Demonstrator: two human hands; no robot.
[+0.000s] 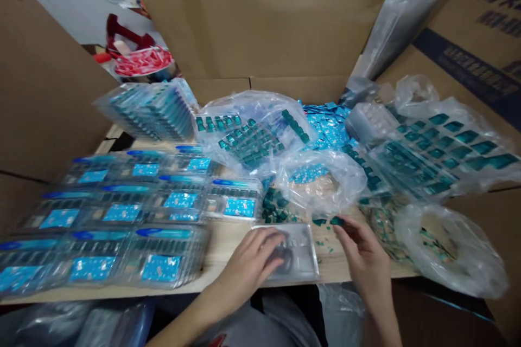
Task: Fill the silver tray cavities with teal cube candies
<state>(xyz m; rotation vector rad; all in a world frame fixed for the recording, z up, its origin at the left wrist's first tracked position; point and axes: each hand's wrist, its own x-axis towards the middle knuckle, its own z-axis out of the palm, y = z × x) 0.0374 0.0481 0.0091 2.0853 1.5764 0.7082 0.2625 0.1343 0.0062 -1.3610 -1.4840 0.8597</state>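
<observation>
A clear plastic blister tray (304, 252) lies near the front edge of the wooden table. My left hand (258, 252) rests over its left half, fingers bent and pressing on it, and covers part of its hollows. To the right of the tray, my right hand (364, 249) pinches a small dark green piece (337, 220) between thumb and fingertips. Another dark green piece (319, 222) lies just left of those fingertips. Small green bits (321, 244) are scattered on the wood between the tray and my right hand. Motion blurs the finer detail.
Stacked filled packs (166, 265) with blue cards cover the left side. Bags of green pieces (248, 141) stand behind, near blue packets (328, 127). An open plastic bag (321, 179) lies behind the tray, another (451, 249) at right. Cardboard walls (264, 27) enclose the table.
</observation>
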